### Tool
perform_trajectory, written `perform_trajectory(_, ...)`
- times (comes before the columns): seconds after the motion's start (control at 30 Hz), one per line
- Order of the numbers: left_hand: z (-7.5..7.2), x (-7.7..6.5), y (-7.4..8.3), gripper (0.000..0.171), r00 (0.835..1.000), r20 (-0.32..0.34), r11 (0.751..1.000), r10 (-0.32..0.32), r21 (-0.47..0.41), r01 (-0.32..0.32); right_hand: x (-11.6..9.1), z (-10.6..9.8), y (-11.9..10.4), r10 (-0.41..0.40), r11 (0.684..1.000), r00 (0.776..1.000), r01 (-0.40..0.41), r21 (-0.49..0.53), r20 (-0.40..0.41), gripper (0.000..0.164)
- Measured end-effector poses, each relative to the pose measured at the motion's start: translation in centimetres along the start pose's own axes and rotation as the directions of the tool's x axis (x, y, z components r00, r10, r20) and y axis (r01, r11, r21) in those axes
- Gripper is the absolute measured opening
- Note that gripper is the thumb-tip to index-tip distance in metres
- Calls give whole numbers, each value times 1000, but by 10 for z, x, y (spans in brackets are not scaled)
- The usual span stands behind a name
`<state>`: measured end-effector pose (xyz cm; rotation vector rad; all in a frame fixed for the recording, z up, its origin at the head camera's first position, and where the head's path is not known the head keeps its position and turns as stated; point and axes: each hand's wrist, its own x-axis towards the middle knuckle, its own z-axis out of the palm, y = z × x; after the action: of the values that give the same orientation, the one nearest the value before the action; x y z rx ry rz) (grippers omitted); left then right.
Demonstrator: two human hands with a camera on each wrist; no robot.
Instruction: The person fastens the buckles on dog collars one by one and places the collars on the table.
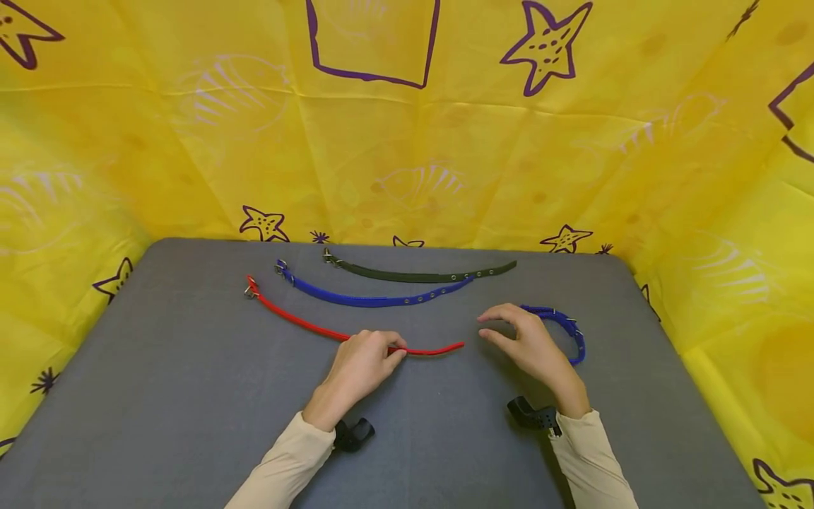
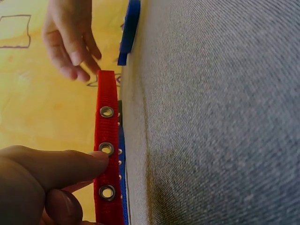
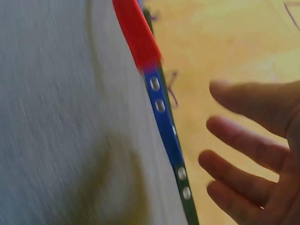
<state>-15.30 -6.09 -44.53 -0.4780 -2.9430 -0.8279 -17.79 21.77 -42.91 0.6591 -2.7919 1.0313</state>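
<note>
A red collar (image 1: 304,324) with a buckle at its left end and metal eyelets lies across the grey table. My left hand (image 1: 364,362) pinches it near its eyelet end; in the left wrist view the thumb (image 2: 77,164) presses beside an eyelet of the red strap (image 2: 108,129). My right hand (image 1: 531,346) hovers right of the red tip, fingers apart and holding nothing. Just beyond that hand lies a blue collar fastened into a loop (image 1: 577,336), partly hidden by it. In the right wrist view, the fingers (image 3: 248,140) are spread.
Behind the red collar, an unfastened blue collar (image 1: 369,301) and a dark green collar (image 1: 407,276) lie stretched out, buckles to the left. The grey table (image 1: 159,396) is bordered by a yellow patterned cloth (image 1: 407,141) at the back and sides.
</note>
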Motion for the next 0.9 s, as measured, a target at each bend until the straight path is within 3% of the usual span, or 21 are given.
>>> perform_trajectory(0.23,1,1,4,4,999,-40,1000,27,0,-27,3,24,-17,-115,981,984,92,171,133,22)
perform_trajectory(0.43,-3,1,2,5,1000,-16,999,24,-34,-25,5,31,-21,-140,977,979,114,178,146,14)
perform_trajectory(0.57,-8,1,-6,7,996,77,998,-49,-41,53,4,27,-17,-168,979,976,148,141,141,20)
perform_trajectory(0.7,-17,2,-22,9,971,184,986,-150,-41,160,3,21,-11,-153,983,977,135,126,146,25)
perform_trajectory(0.9,-28,6,-45,9,949,203,968,-240,-19,248,1,15,0,-119,987,984,103,122,130,26)
